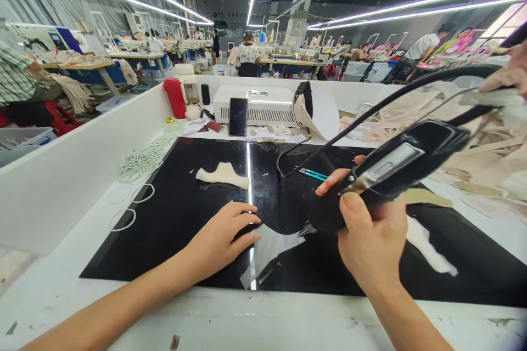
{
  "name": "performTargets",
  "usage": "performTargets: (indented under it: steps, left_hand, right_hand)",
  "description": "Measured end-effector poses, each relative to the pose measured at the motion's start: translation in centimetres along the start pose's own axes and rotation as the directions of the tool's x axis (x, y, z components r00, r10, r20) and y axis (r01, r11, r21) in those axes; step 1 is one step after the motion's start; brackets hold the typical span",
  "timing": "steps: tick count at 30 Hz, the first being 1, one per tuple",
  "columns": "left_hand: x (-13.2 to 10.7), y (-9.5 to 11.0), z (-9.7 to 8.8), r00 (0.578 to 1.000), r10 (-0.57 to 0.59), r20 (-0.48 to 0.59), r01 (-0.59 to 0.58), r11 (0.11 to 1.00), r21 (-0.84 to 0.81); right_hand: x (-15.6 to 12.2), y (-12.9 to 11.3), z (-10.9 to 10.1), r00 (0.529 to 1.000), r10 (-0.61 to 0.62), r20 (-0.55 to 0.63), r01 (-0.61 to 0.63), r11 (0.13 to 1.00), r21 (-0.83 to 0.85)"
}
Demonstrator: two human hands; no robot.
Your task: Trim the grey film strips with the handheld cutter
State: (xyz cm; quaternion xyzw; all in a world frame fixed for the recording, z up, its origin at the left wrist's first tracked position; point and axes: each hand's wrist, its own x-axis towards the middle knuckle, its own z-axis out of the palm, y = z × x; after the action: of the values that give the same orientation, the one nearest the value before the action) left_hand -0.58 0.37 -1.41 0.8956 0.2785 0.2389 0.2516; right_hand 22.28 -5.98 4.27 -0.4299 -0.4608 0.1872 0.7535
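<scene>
My right hand (370,230) grips a black corded hand tool (395,167), its tip pointing down at the glossy black work surface (181,214). My left hand (224,236) lies flat on that surface with fingers spread, pressing on something dark that I cannot make out, just left of the tool's tip. A cream fabric piece (223,175) lies farther back on the black surface. Another pale fabric piece (428,247) lies to the right of my right hand. The tool's black cable (411,90) arcs up to the right.
A white machine box (259,104) with a phone (238,116) leaning on it stands at the back. A red bottle (175,97) and white elastic loops (140,162) are at left. White walls (82,170) border the bench. Beige fabric heaps (486,142) lie right. Other workers sit beyond.
</scene>
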Motion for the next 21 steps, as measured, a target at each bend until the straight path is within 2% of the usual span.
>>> performTargets:
  steps: [2,4,5,7,8,10,12,14,18,21]
  left_hand:
    - [0.1,-0.1,0.1,0.999,-0.050,0.003,0.050,0.999,0.021]
    - [0.2,0.0,0.1,0.996,-0.086,0.020,0.086,0.996,0.007]
    - [0.2,0.0,0.1,0.994,-0.103,0.026,0.103,0.995,-0.015]
    - [0.3,0.1,0.1,0.991,-0.130,0.030,0.132,0.989,-0.064]
    - [0.4,0.1,0.1,0.990,-0.141,0.030,0.142,0.986,-0.081]
    - [0.5,0.2,0.2,0.988,-0.151,0.022,0.152,0.984,-0.096]
    - [0.5,0.3,0.4,0.988,-0.156,0.011,0.156,0.982,-0.103]
    - [0.5,0.4,0.6,0.987,-0.163,-0.004,0.162,0.979,-0.121]
    - [0.5,0.6,0.4,0.978,-0.209,-0.019,0.202,0.964,-0.171]
    - [0.7,0.4,-0.2,0.957,-0.288,0.008,0.280,0.923,-0.262]
  right_hand:
    - [0.1,0.1,0.0,1.000,0.002,0.005,-0.002,0.998,-0.062]
    - [0.0,0.1,0.0,0.997,-0.059,-0.056,0.051,0.990,-0.134]
    - [-0.1,0.1,-0.1,0.986,-0.123,-0.109,0.104,0.981,-0.166]
    - [-0.4,0.0,-0.5,0.931,-0.315,-0.183,0.268,0.933,-0.240]
    - [-0.6,-0.1,-0.7,0.901,-0.407,-0.150,0.354,0.890,-0.287]
    - [-1.2,0.2,-1.0,0.868,-0.492,0.067,0.483,0.804,-0.348]
    - [-1.9,1.0,-1.0,0.829,-0.435,0.351,0.546,0.762,-0.348]
    - [-2.7,2.6,-0.8,0.781,-0.337,0.526,0.557,0.758,-0.340]
    - [-3.5,6.4,-0.2,0.751,-0.217,0.624,0.517,0.781,-0.351]
    - [-3.1,7.3,0.1,0.735,0.006,0.678,0.340,0.861,-0.377]
